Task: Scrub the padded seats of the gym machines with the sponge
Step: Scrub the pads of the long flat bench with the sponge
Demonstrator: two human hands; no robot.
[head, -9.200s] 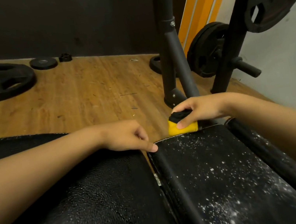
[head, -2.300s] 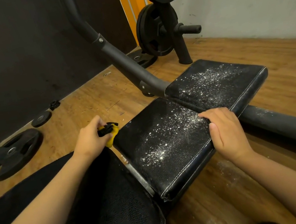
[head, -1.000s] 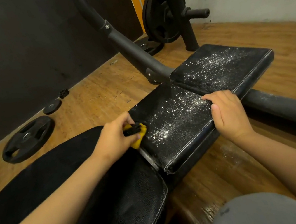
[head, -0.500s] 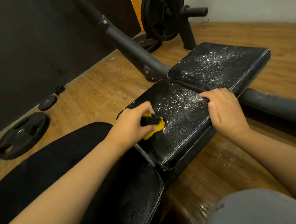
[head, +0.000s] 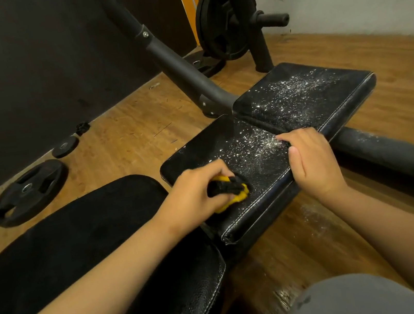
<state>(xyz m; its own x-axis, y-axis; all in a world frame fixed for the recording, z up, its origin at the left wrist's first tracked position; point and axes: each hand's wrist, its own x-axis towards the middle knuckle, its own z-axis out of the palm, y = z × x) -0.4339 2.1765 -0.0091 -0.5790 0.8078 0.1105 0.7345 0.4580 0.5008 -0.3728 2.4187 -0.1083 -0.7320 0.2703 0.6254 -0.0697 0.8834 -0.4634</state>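
The left hand (head: 197, 191) grips the yellow sponge (head: 235, 196) in curled fingers, pressing it on the seat pad (head: 215, 147) under them. The right hand (head: 313, 164) rests with loose fingers on the pad's edge.

Dim, warm indoor light, soft shadows
White specks glint on the black seat pad (head: 254, 154); the dark wall (head: 23, 63) swallows detail; wide-angle bending curves lines near the edges, and the floor (head: 284, 294) at the bottom smears
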